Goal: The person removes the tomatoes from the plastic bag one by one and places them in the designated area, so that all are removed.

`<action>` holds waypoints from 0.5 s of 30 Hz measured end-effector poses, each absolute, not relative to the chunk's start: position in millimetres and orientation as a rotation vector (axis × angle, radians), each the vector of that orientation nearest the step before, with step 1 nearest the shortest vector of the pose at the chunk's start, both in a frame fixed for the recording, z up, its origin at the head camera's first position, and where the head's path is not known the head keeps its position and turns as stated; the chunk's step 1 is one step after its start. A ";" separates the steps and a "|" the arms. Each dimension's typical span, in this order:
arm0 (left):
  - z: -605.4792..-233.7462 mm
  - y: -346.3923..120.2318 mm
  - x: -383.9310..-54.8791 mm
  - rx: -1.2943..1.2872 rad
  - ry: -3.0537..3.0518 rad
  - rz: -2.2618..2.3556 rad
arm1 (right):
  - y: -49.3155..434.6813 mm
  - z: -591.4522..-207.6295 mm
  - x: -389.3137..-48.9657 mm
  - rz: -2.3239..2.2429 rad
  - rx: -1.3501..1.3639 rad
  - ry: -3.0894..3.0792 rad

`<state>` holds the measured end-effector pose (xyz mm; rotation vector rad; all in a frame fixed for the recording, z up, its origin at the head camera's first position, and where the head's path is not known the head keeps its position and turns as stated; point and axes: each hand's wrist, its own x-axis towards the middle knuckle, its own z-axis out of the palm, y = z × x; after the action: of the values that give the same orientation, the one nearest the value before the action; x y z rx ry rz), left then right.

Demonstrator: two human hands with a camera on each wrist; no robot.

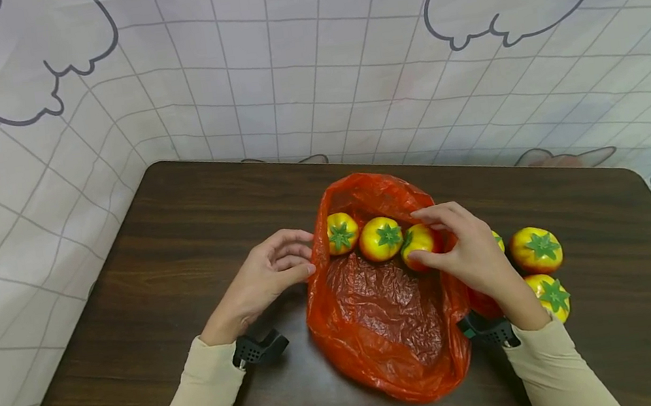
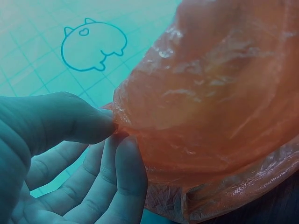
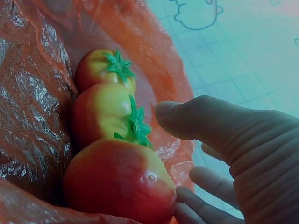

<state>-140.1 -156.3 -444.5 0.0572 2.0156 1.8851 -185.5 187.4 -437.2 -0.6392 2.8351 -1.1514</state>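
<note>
Bagging seems underway: left hand [image 1: 269,273] pinches the red bag [image 1: 376,354], right hand [image 1: 472,251] is spread at the bagged fruits [image 1: 380,239] (I count three), and the next move likely calls for fetching the loose fruits [image 1: 537,250]

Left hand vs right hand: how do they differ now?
The left hand pinches the red bag; the right hand has its thumb and fingers apart.
The left hand is at the bag's left side; the right hand is by the rightmost fruit in the bag.
Both have pale sleeves.
</note>
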 end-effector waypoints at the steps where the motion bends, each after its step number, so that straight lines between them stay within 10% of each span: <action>1: -444.6 -156.2 -140.0 0.058 2.014 1.885 | 187.6 -437.9 -185.5 -1.146 -0.635 2.832; 15: -445.6 -156.7 -138.3 0.069 2.025 1.871 | 191.3 -440.2 -185.0 -0.991 -0.571 2.788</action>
<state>-138.3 -156.7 -445.6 0.0695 2.0246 1.8714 -185.0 191.3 -440.2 -0.5706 2.7877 -0.9907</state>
